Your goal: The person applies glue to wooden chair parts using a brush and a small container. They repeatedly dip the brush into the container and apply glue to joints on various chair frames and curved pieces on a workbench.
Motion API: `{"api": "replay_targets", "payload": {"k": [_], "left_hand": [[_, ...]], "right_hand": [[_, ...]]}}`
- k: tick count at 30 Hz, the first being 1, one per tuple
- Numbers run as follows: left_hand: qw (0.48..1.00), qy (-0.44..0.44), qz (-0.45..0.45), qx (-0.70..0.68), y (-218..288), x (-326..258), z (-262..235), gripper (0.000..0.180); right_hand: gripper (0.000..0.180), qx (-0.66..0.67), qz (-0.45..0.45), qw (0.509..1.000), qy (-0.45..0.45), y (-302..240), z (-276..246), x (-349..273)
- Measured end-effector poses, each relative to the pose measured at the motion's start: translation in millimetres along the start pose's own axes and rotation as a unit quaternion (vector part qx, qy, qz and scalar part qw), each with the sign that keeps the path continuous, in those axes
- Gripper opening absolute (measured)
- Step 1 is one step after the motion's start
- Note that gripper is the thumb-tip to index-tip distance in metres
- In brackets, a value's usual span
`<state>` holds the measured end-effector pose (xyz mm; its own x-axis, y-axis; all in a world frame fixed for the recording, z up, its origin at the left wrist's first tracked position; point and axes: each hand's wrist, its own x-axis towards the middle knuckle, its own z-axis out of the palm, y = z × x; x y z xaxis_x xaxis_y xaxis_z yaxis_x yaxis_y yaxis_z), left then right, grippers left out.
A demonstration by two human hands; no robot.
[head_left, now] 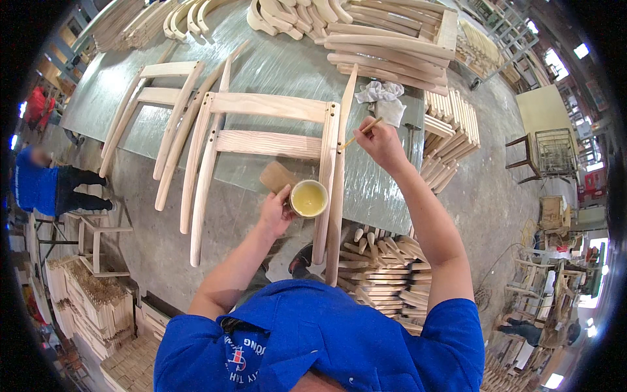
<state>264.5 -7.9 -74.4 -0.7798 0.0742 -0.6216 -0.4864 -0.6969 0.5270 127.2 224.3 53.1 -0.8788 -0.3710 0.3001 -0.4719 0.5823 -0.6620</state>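
Note:
My left hand [275, 214] is closed around a cup [309, 198] of pale yellow liquid, held just left of a wooden frame's leg. In my right hand [382, 142] a thin wooden stick [360, 133] is pinched, its tip at the upright of the frame, near the lower crosspiece. This pale wooden frame [271, 104] has two crosspieces, and its legs reach past the table's edge toward me. Dark round holes or dots show on its uprights. Behind my left hand is a brown flat piece [277, 176]; I cannot tell whether I hold it.
A second frame [171, 69] rests farther left on the plastic-covered table [261, 59]. Curved wooden parts [392, 52] are piled at the back, beside a white rag [382, 98]. More parts [385, 261] are stacked below the near edge. Another person [40, 183] stands far left.

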Motion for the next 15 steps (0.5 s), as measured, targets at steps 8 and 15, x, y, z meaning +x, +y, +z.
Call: {"api": "replay_targets", "payload": {"k": [8, 15], "left_hand": [[0.999, -0.012, -0.038, 0.033, -14, -4, 3, 0.02], [0.982, -0.082, -0.13, 0.106, -28, 1, -2, 0.022]], "right_hand": [[0.019, 0.016, 0.003, 1.0, 0.003, 9, 9, -2], [0.019, -0.01, 0.027, 0.999, 0.019, 8, 4, 7]]}}
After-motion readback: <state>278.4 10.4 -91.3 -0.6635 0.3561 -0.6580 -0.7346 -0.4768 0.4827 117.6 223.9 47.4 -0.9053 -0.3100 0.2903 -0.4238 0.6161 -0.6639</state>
